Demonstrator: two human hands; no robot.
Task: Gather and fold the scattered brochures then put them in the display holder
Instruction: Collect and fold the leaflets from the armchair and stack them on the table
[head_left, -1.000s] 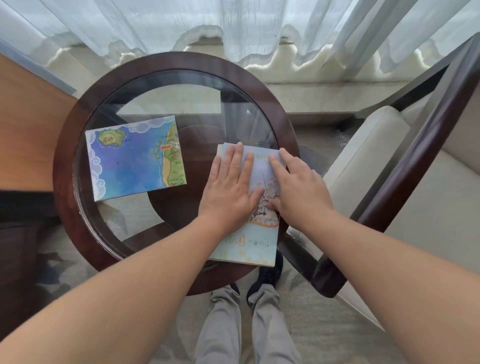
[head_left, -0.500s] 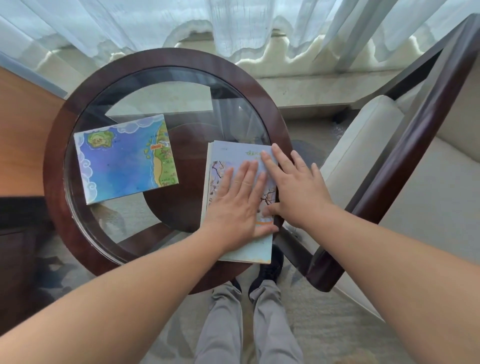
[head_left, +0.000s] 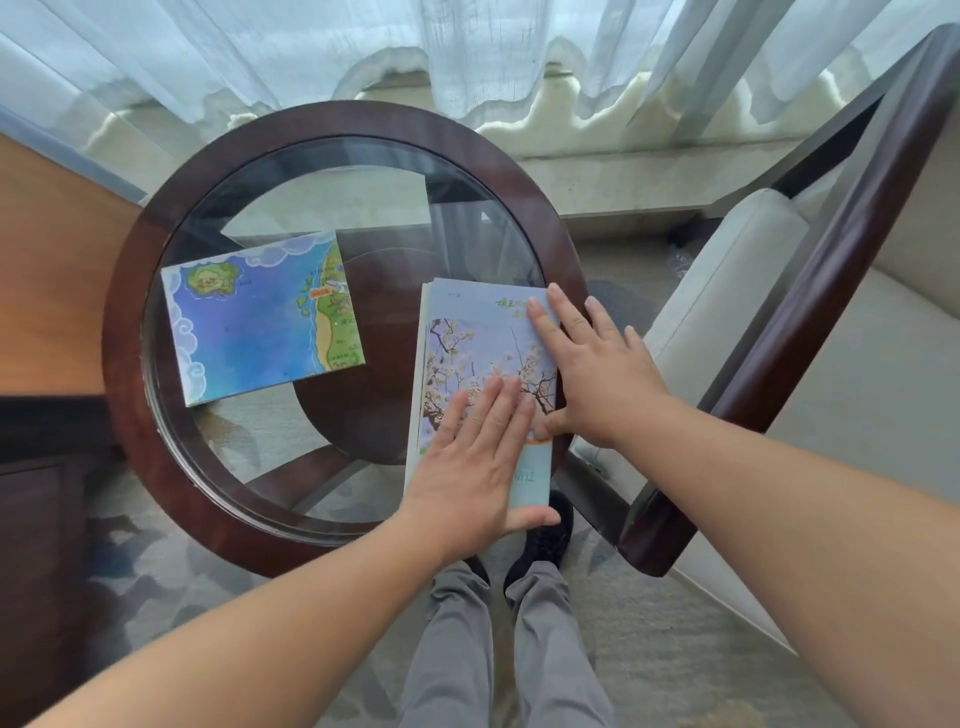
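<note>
Altogether two brochures lie on the round glass-topped table with a dark wooden rim (head_left: 124, 332). One folded blue map brochure (head_left: 260, 317) sits on the glass toward the left, well apart from both hands. One folded pale-blue brochure with a blossom photograph (head_left: 483, 353) lies at the table's right near edge. The left hand (head_left: 467, 467) lies flat, fingers extended, pressing on the near half of that brochure, grasping nothing. The right hand (head_left: 597, 374) is likewise open and flat, resting along the brochure's right edge, fingertips near its far corner. One cream-cushioned dark-framed chair (head_left: 779, 332) stands just right of the table.
</note>
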